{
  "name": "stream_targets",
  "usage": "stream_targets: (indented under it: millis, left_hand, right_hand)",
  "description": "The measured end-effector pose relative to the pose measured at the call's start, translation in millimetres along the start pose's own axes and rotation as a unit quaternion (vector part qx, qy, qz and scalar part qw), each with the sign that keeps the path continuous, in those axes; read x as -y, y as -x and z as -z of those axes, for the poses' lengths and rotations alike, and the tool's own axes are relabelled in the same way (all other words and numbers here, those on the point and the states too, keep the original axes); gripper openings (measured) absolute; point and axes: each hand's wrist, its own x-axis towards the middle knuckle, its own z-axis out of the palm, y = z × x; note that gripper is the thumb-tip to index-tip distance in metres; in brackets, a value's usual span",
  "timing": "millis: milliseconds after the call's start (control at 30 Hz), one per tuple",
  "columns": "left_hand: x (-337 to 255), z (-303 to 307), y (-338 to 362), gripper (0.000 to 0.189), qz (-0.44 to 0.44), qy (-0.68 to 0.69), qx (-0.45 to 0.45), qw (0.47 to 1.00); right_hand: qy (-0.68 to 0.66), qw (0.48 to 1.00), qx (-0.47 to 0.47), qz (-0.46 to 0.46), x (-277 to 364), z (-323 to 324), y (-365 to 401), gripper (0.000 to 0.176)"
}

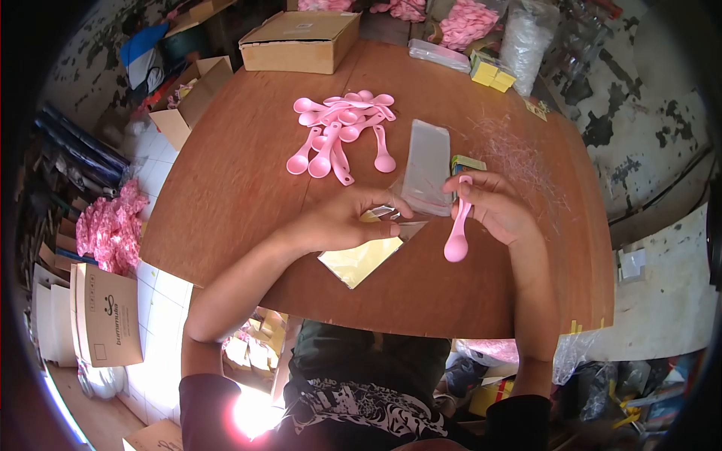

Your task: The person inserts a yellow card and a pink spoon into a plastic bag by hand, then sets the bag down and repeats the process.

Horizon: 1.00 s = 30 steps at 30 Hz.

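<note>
Grip: left hand (342, 218) loosely closed, packet (357, 259) | right hand (492, 204) pinching spoon (456, 246)

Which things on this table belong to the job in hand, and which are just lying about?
Likely in the job:
- pink spoon in the right hand
- clear packet with yellow insert at the left hand
- loose pink spoons
- clear sleeves

Probably lying about:
- cardboard box
- small yellow boxes

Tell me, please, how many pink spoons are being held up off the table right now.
1: the pink spoon in the right hand, bowl downward. The left hand is at the yellow packet; another spoon could be hidden by its fingers.
</note>
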Motion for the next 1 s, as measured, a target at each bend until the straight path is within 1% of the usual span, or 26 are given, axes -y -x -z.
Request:
stream_targets:
  millis: [33, 100, 167, 233, 267, 333, 367, 400, 433, 467, 500, 567, 600, 633, 700, 733, 867, 967, 1000]
  left_hand:
    - [1, 0, 0, 0.027, -0.004, 0.012, 0.003, 1.0]
    - [1, 0, 0, 0.027, -0.015, 0.0, 0.001, 1.0]
    - [2, -2, 0, 0.028, -0.027, -0.012, -0.002, 1.0]
    - [2, -4, -1, 0.025, 0.018, 0.031, -0.027, 0.999]
    - [5, -6, -2, 0.025, 0.018, 0.031, -0.026, 0.999]
    - [14, -8, -5, 0.022, -0.027, 0.061, -0.07, 0.995]
    - [11, -8, -5, 0.022, -0.026, 0.06, -0.07, 0.995]
    - [6, -7, -3, 0.021, 0.001, 0.041, -0.077, 0.996]
    - [3, -7, -3, 0.022, 0.028, 0.022, -0.084, 0.996]
    - [2, -7, -3, 0.022, 0.028, 0.022, -0.083, 0.996]
    - [2, -7, -3, 0.021, 0.033, 0.029, -0.082, 0.996]
    - [2, -7, -3, 0.021, 0.038, 0.036, -0.081, 0.995]
    - [3, -8, -3, 0.021, 0.029, 0.027, -0.089, 0.995]
    - [3, -8, -2, 0.02, 0.02, 0.018, -0.096, 0.995]
    - [2, -10, -2, 0.02, 0.021, 0.005, -0.101, 0.995]
    - [2, -11, -2, 0.02, 0.023, -0.008, -0.103, 0.994]
    - [8, -13, -4, 0.021, 0.024, 0.011, -0.088, 0.996]
    - [11, -12, -4, 0.023, 0.011, 0.016, -0.088, 0.996]
    - [11, -12, -4, 0.024, -0.005, 0.021, -0.09, 0.996]
  right_hand:
    - [0.008, 0.999, 0.021, -0.035, 2, -6, 1, 0.03]
    - [0.013, 0.999, 0.029, -0.039, 3, -15, 1, 0.031]
    - [0.019, 0.999, 0.029, -0.015, 1, -18, 1, 0.029]
    - [0.036, 0.999, 0.024, 0.004, 0, -23, 1, 0.028]
    - [0.053, 0.998, 0.021, 0.022, -1, -26, 1, 0.026]
    - [0.05, 0.998, 0.012, 0.037, -1, -31, 3, 0.025]
    - [0.047, 0.998, 0.003, 0.051, -1, -33, 3, 0.024]
    - [0.047, 0.998, 0.003, 0.051, -2, -35, 2, 0.024]
    - [0.054, 0.996, -0.039, 0.063, -3, -36, 1, 0.023]
    - [0.06, 0.992, -0.081, 0.075, -3, -36, 0, 0.022]
    - [0.06, 0.992, -0.081, 0.075, -3, -34, 1, 0.022]
    - [0.014, 0.987, -0.133, 0.09, 0, -27, 2, 0.021]
    - [-0.014, 0.981, -0.146, 0.128, 0, -22, 1, 0.023]
    - [-0.014, 0.981, -0.145, 0.126, 2, -21, 3, 0.023]
    - [-0.07, 0.955, -0.191, 0.217, 9, -20, 6, 0.024]
    - [-0.069, 0.952, -0.193, 0.228, 9, -18, 6, 0.026]
    - [-0.039, 0.948, -0.214, 0.231, 8, -21, 6, 0.026]
    - [-0.011, 0.946, -0.224, 0.236, 5, -23, 4, 0.024]
    - [0.016, 0.94, -0.24, 0.241, 6, -24, 4, 0.023]
